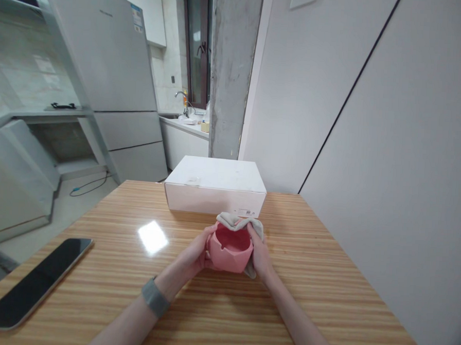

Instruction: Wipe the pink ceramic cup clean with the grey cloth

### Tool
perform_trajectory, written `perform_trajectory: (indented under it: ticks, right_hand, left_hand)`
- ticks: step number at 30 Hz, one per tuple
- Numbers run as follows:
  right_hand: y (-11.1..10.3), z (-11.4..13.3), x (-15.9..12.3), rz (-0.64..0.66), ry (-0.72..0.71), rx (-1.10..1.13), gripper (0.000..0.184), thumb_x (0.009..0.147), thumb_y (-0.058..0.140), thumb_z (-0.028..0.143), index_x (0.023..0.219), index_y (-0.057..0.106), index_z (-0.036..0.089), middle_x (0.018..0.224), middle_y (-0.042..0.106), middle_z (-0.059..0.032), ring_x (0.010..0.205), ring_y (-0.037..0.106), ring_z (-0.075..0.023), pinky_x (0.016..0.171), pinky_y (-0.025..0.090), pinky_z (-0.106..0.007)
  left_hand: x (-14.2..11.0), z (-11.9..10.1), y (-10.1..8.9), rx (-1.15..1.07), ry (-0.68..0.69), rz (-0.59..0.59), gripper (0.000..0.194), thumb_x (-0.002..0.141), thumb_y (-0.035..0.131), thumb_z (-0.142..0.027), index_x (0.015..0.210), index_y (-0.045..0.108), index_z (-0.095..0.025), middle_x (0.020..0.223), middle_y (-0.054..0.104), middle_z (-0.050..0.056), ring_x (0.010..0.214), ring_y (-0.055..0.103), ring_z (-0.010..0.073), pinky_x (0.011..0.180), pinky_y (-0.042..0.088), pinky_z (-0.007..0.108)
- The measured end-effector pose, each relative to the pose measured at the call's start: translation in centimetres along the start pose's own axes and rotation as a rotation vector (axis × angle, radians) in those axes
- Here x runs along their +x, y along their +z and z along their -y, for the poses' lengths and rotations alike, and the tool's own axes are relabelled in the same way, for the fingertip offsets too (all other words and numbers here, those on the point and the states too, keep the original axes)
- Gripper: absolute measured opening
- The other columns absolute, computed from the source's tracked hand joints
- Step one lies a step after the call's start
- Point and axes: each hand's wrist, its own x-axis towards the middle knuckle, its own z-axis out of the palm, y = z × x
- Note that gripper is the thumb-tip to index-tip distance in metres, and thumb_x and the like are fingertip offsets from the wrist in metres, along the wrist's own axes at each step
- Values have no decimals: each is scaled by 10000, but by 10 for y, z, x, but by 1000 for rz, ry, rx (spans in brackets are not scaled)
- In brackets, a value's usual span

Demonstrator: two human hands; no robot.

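- So your pink bowl (pixel 230 257) is right in front of you, over the middle of the table (pixel 325 290). Can't tell if its base touches the wood.
- Mouth faces up and tips toward you, with a small notch in the near rim, left of center. Looks a bit wider side to side, but no long axis I'd swear to.
- Your left hand (pixel 198 250) is curled partway around its left side, thumb up by the rim, gripping the bowl.
- Your right hand (pixel 260 254) is bent around the other side, pinching the grey cloth (pixel 228 221) against it. Some of those fingers are hidden.
- That cloth drapes along the far rim and pokes out below your right hand.
- White box (pixel 214 184) lies lengthwise just behind, pretty much blocking the far side. It's closed, so can't tell what's in it.
- Phone (pixel 35 286) is flat on the table, well off to your left, screen dark.
- Inside the bowl you just see pink wall; the bottom's hard to make out.
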Motion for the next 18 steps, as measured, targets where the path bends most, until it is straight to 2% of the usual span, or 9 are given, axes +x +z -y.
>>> perform_trajectory:
  ticks: [3,7,12,15,18]
  right_hand:
    - [6,-4,-4,-49,-59,-17,256,687,677,460,803,711,234,884,729,-25,914,642,-251,906,452,-394]
    - [12,-13,-11,-151,-190,-83,277,724,641,469,873,696,241,993,706,-23,1046,590,-232,962,411,-366]
    - [18,-13,-14,-174,-272,-91,285,771,575,477,864,678,228,1028,691,-38,1063,581,-222,987,384,-362]
    - [13,-3,-8,-178,-271,-46,247,765,580,463,781,676,236,948,710,-22,991,610,-219,967,399,-358]
    - [4,6,-1,-51,-172,-50,234,748,611,458,737,694,239,866,723,-14,920,631,-231,936,425,-365]
  left_hand:
    - [1,-2,0,-7,34,-69,506,766,554,-571,1028,630,-144,622,652,7,464,569,125,432,481,223]
    - [2,1,2,-67,129,-117,417,801,568,-469,1048,615,-136,835,708,77,602,649,164,533,546,281]
    - [-3,6,11,-177,281,37,323,780,642,-299,1046,606,-119,988,701,125,851,678,217,783,557,361]
    - [-6,2,10,-166,136,84,399,815,571,-428,1068,602,-121,951,700,123,760,684,209,728,570,372]
    - [-6,-3,2,-93,-15,125,538,822,475,-582,1051,618,-116,853,700,110,613,660,182,597,576,346]
